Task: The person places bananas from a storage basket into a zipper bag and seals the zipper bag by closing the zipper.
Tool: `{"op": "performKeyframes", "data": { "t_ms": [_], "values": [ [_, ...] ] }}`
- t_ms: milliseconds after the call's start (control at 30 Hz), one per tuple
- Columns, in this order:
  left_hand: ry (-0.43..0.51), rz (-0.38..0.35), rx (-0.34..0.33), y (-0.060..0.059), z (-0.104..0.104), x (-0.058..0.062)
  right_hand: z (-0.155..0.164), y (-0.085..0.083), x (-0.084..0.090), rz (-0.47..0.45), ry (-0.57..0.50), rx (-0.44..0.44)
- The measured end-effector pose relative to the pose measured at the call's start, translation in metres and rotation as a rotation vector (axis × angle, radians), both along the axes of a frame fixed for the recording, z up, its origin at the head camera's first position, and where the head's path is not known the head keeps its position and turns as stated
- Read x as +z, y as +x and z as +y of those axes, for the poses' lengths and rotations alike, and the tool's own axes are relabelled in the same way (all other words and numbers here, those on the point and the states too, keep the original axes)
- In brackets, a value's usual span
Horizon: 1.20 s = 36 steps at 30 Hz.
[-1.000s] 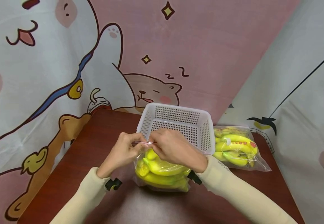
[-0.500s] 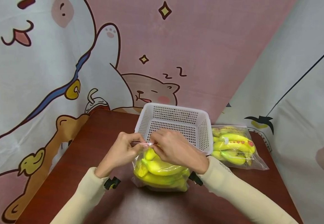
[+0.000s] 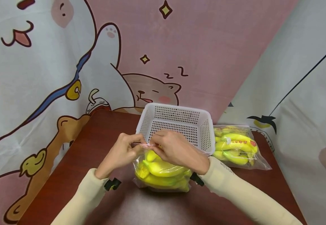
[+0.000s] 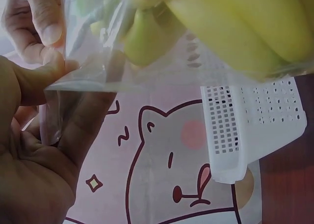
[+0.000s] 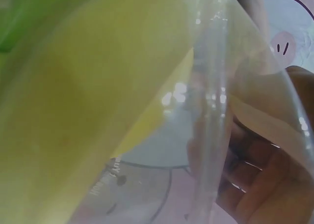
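Observation:
A clear zip bag point(image 3: 140, 183) filled with yellow bananas point(image 3: 163, 170) stands in front of me on the table. My left hand point(image 3: 124, 151) pinches the bag's top edge near its left corner, thumb against the fingers. Right beside it, my right hand point(image 3: 172, 147) pinches the same edge, the fingertips of both hands nearly meeting. In the left wrist view the bag's corner point(image 4: 81, 84) runs between the left thumb and fingers. Through the clear film in the right wrist view, the right hand's curled fingers point(image 5: 250, 175) show behind the zip strip point(image 5: 213, 111).
A white perforated plastic basket point(image 3: 177, 109) stands just behind the bag. To its right lies a second clear bag of bananas point(image 3: 236, 147), printed with small red hearts. The brown table point(image 3: 75, 175) ends at a cartoon-printed cloth point(image 3: 208, 47) at the back and sides.
The view shifted slightly at first. Both hands keep pinching the bag's top edge, with only tiny finger movements along it. The bananas and basket stay in place.

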State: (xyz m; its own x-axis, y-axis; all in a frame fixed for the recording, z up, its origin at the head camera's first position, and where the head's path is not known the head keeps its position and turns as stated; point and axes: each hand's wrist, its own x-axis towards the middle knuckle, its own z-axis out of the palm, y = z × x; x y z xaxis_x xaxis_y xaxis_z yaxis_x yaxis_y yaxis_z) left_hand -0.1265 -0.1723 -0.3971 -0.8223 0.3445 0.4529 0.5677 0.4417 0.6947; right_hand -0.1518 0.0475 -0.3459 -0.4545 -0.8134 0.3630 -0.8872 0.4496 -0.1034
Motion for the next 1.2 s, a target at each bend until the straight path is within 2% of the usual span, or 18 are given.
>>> {"op": "performKeyframes", "data": {
  "t_ms": [433,767,1000,1200],
  "values": [
    [-0.009,-0.023,0.017,0.001,-0.001,0.0,0.013,0.001,-0.002,-0.027,0.013,-0.011],
    [-0.017,-0.02,0.029,0.001,-0.006,-0.002,0.021,0.002,-0.005,0.013,-0.006,-0.006],
    [-0.011,-0.035,0.043,0.0,-0.011,-0.004,0.032,0.004,-0.009,0.006,-0.028,-0.033],
    [-0.025,-0.055,0.029,0.001,-0.01,-0.001,0.04,0.006,-0.01,0.006,-0.049,-0.046]
  ]
}}
